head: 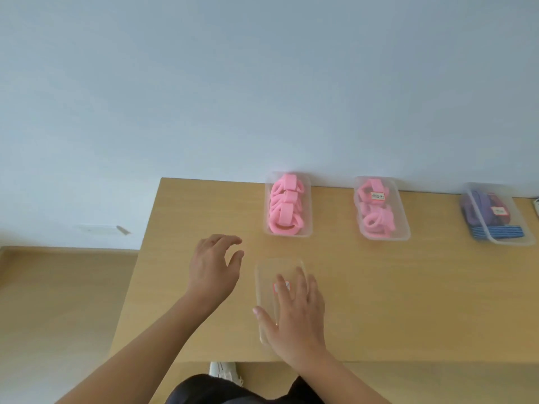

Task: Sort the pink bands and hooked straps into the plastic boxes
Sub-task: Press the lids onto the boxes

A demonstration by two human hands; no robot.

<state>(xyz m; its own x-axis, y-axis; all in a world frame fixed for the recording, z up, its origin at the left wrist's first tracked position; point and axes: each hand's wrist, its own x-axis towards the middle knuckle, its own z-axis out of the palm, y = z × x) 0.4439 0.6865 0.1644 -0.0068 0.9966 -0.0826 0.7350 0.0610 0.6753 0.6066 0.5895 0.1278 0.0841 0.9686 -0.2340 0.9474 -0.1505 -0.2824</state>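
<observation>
The right hand [294, 310] is resting flat, fingers straight, on a clear plastic box [268, 272] on the bench [408, 287], while the left hand [213, 269] is hovering beside it, its grip loosely curled around nothing.

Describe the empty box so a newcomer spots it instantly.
On the light wooden table, three filled plastic boxes line the wall edge. The empty clear plastic box sits alone nearer the person, under the right hand; unlike the others it holds nothing.

Bright, even, diffuse light; cool cast on wall [204, 83]. Shadows on bench [408, 301] faint, soft-edged. Overall focus soft; label on middle box [404, 225] illegible. Wide-angle lens splays bench edges outward.
</observation>
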